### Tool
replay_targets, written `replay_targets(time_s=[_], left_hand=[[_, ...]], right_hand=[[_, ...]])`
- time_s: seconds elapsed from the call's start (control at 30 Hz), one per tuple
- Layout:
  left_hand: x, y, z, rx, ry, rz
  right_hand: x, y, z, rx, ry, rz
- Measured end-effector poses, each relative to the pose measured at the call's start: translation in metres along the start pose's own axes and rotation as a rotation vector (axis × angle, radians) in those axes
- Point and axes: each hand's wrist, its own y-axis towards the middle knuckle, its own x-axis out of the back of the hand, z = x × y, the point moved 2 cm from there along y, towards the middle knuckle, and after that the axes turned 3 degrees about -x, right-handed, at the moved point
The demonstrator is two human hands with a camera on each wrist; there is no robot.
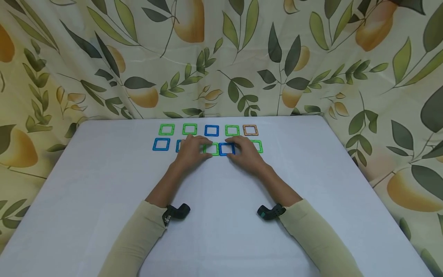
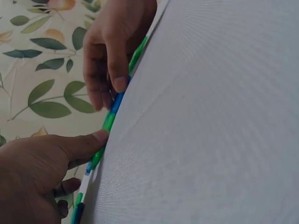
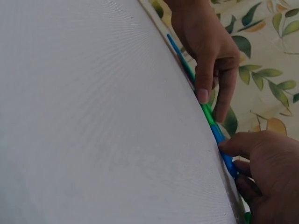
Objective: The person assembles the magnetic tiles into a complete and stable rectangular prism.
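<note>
Two small hollow plastic frames lie side by side, edges meeting, in the front row on the white table. My left hand (image 1: 190, 150) pinches the green frame (image 1: 215, 154) between thumb and fingers from its left side. On the other side, my right hand (image 1: 247, 154) holds the blue frame (image 1: 226, 143) the same way. In the left wrist view, the left thumb (image 2: 96, 136) rests at the green edge. The right wrist view has the right thumb (image 3: 226, 145) against the blue edge. Part of each frame is hidden behind the fingers.
Behind runs a row of green, blue (image 1: 212, 125) and orange (image 1: 250, 125) frames. A blue frame (image 1: 161, 139) ends the front row at left; another blue one (image 1: 178, 146) and a green one (image 1: 261, 146) are partly covered by the hands. A leaf-patterned curtain (image 1: 221, 77) hangs behind the table (image 1: 221, 211).
</note>
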Motion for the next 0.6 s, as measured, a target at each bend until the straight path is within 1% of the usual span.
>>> replay_targets(time_s=[0.27,0.5,0.6], left_hand=[[-0.0002,0.0024,0.0019,-0.017,0.010,0.003],[0.0014,-0.0001,0.0007,-0.002,0.020,0.010],[0.0056,-0.0006,-0.0017,0.007,0.030,0.019]], right_hand=[[-0.0009,0.0005,-0.0024,0.003,0.080,-0.022],[-0.0019,0.0005,-0.0011,-0.011,0.082,-0.009],[-0.0022,0.0003,-0.0013,-0.020,0.074,-0.008]])
